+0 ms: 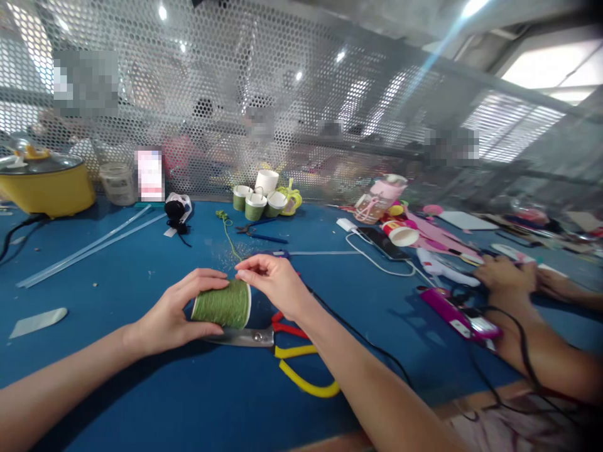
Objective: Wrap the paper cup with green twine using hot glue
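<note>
My left hand (172,314) is wrapped round a paper cup covered in green cord (223,304), held on its side just above the blue table (141,389). My right hand (273,282) pinches at the cup's top edge near the rim, fingers closed on the green cord. A loose strand of green cord (229,235) trails away across the table behind the cup. Scissors with yellow and red handles (282,351) lie on the table directly under my hands.
Several green-wrapped cups (257,198) stand at the back by a perforated metal screen. A yellow pot (44,182), clear glue sticks (89,248), a phone on a cable (384,242) and pink clutter lie around. Another person's hands (513,276) rest at the right.
</note>
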`<action>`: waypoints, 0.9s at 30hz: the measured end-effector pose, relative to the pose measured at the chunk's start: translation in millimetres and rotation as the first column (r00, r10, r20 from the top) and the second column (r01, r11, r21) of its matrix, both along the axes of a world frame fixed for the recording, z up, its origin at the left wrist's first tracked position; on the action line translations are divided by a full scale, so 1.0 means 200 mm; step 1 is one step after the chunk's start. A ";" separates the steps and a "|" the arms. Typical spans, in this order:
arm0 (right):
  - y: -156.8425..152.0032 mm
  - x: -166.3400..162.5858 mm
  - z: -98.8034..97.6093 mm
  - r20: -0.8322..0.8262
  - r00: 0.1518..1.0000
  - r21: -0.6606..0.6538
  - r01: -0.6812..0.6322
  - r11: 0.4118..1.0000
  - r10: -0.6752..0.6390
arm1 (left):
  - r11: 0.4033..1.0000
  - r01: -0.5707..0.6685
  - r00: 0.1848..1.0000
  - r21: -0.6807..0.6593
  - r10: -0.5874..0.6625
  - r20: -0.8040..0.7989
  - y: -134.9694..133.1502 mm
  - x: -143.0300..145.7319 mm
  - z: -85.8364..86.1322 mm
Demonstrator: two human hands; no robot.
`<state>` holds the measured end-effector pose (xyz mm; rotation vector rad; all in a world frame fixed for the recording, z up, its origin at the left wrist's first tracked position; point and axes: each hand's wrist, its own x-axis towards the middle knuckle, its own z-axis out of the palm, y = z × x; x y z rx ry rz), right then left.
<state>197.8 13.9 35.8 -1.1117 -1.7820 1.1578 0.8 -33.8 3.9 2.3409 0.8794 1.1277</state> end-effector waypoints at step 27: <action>-0.10 -0.03 0.03 0.103 0.971 -0.027 -0.213 0.977 0.214 | 0.902 -0.128 0.965 -0.412 0.208 0.156 0.05 0.00 0.01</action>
